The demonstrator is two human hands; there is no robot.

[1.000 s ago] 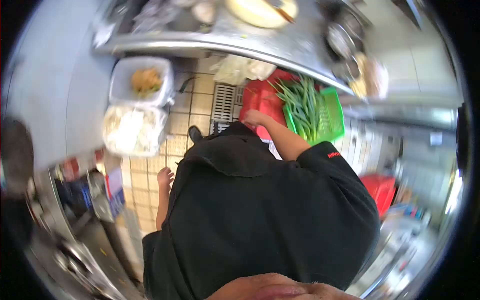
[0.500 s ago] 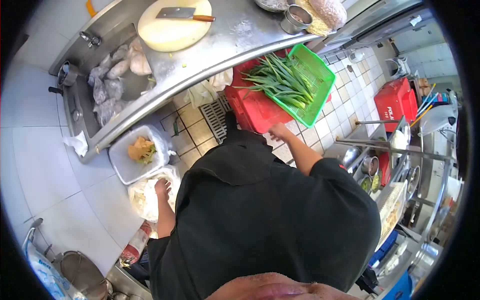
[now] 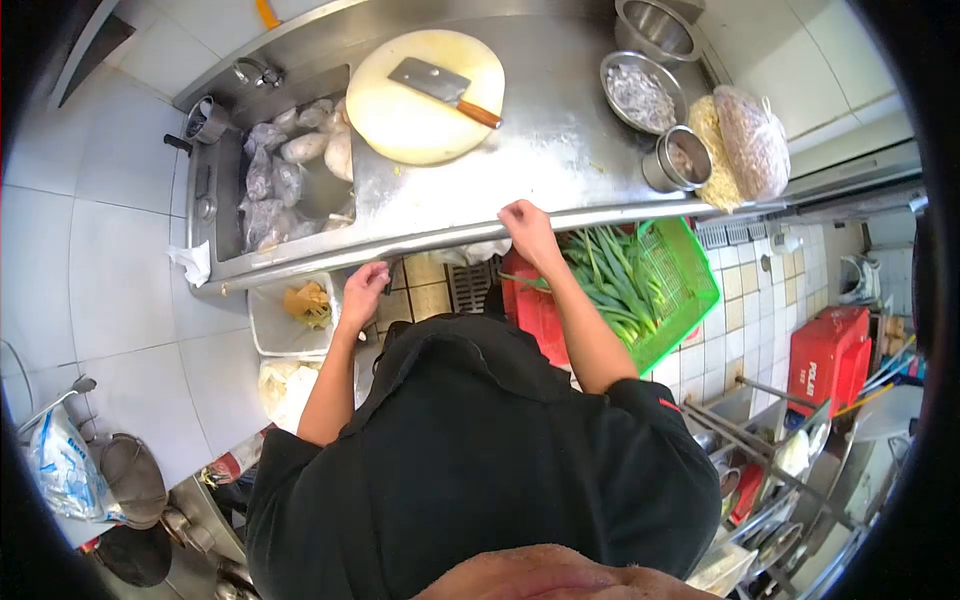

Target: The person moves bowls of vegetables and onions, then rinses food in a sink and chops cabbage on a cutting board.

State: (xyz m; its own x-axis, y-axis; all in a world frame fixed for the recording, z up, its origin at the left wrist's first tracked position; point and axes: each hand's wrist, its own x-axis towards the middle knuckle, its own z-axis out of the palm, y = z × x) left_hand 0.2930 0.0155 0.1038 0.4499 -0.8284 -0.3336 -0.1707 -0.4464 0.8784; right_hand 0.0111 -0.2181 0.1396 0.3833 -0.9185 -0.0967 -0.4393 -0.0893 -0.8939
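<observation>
Head view, green basket (image 3: pixel 690 300) of scallions (image 3: pixel 610 280), bowl (image 3: pixel 640 92)

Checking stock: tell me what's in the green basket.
The green basket holds long green onions. It rests on a red crate; the counter edge and right hand hide the basket's far side.

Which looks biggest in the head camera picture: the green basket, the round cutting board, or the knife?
Largest to smallest:
1. Green basket, though the counter hides part
2. Cutting board, close in size
3. Knife
</observation>
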